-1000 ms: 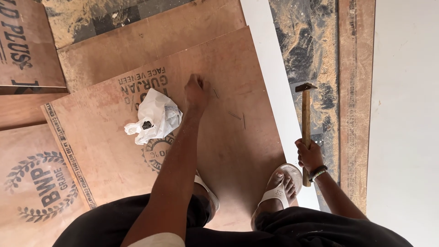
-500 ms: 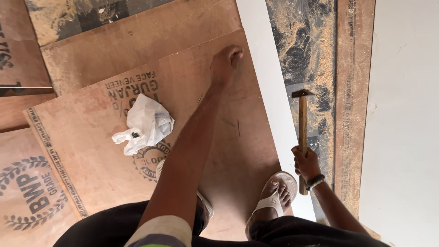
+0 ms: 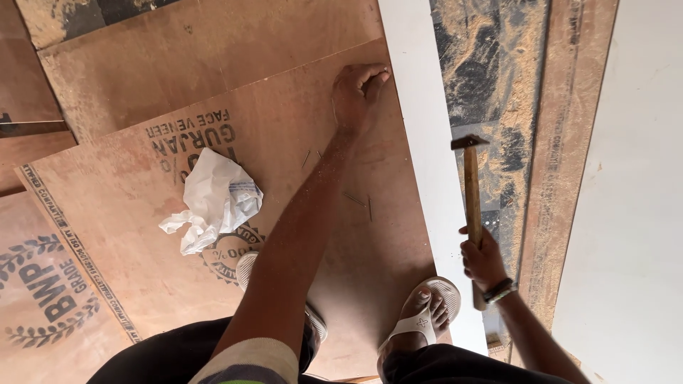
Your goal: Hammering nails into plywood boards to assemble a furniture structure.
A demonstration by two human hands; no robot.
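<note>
Far left, stamped plywood sheets (image 3: pixel 50 299) overlap on the floor, dark print and a leaf wreath showing. The top sheet (image 3: pixel 284 142) runs under you, a reddish-brown board carrying most of the scene. On it, left of your arm, a crumpled white plastic bag (image 3: pixel 213 199) lies partly over a round stamp. Your left sandal (image 3: pixel 245 264) peeks out beside the arm; most of it is hidden. Your left hand (image 3: pixel 356 89) is stretched far forward, at the top sheet's far right corner, fingers curled down and tips pinched against the wood just beside the white strip; whatever they pinch is too small to tell. Loose nails (image 3: pixel 359 203) lie scattered on the board near your forearm, a pair higher up, a few lower, all apart from the hand. Next comes the white strip (image 3: pixel 420 156), a long pale board edge running top to bottom along the sheet's right side. Your right foot in a white sandal (image 3: pixel 427 313) rests on that strip's near end. Right of it, a band of dark floor dusted with sawdust (image 3: pixel 491 78). Over that band your right hand (image 3: pixel 482 259) is closed around the lower handle of a hammer (image 3: pixel 471 192), wooden shaft upright, metal head at the top, well apart from the left hand. A dark band sits on that wrist. Farthest right, a brown wood edge (image 3: pixel 569 156), then a plain white surface (image 3: pixel 633 213).
</note>
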